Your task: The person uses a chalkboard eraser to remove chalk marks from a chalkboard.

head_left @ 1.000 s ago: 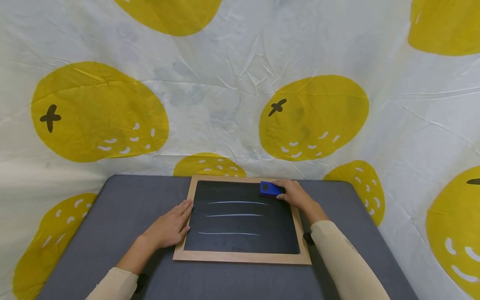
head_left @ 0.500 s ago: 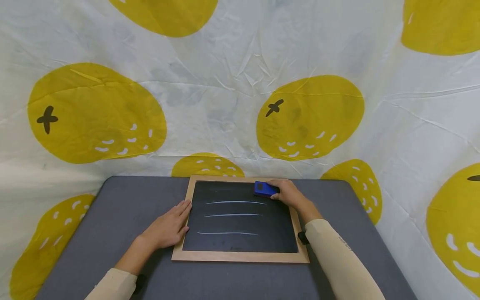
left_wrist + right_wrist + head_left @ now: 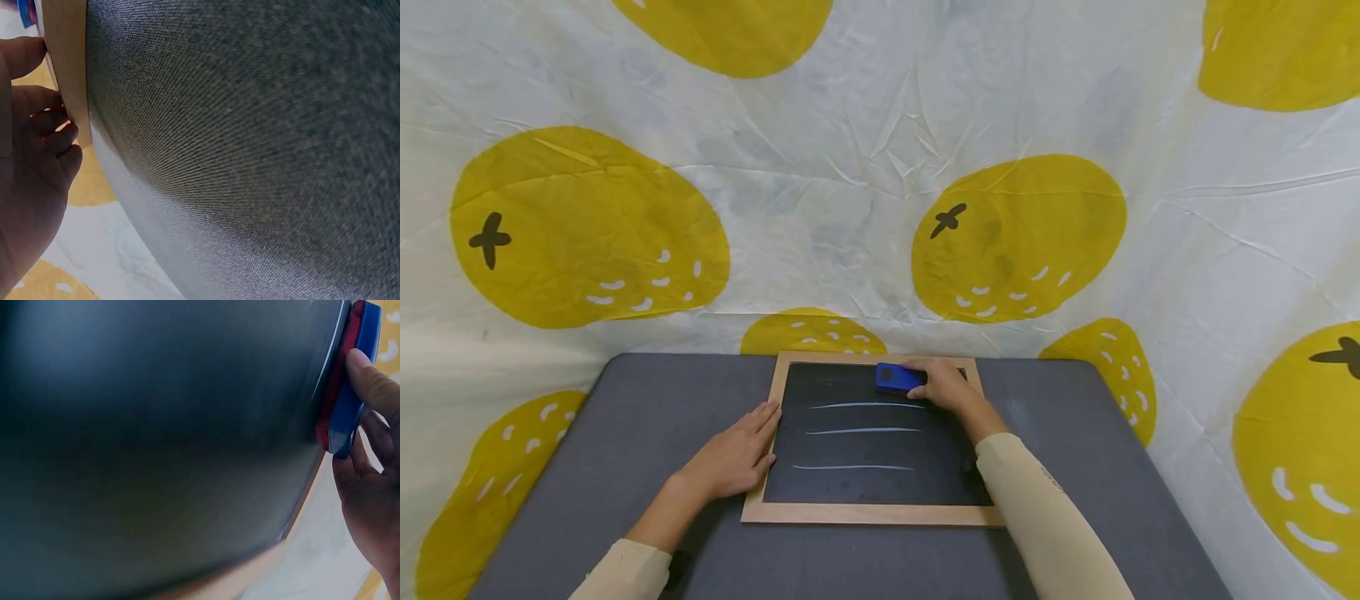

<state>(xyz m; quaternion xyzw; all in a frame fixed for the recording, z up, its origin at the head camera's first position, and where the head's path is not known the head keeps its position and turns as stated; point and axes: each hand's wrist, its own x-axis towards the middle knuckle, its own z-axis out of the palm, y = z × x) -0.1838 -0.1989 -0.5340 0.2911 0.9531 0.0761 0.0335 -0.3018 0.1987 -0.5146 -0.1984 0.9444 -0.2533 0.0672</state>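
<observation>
I see the right hand (image 3: 946, 387) gripping a small blue rectangular eraser with a red pad (image 3: 898, 377); its thumb and fingers are curled round the eraser's sides. The eraser is pressed flat on the black chalkboard with a light wooden frame (image 3: 868, 439), near the board's 12 o'clock edge, just above the top one of three white chalk lines (image 3: 865, 431). The left hand (image 3: 733, 456) lies flat at the board's 9 o'clock side, fingers straight and close together, fingertips touching the frame. The board lies on a dark grey fabric-covered table (image 3: 625, 433).
</observation>
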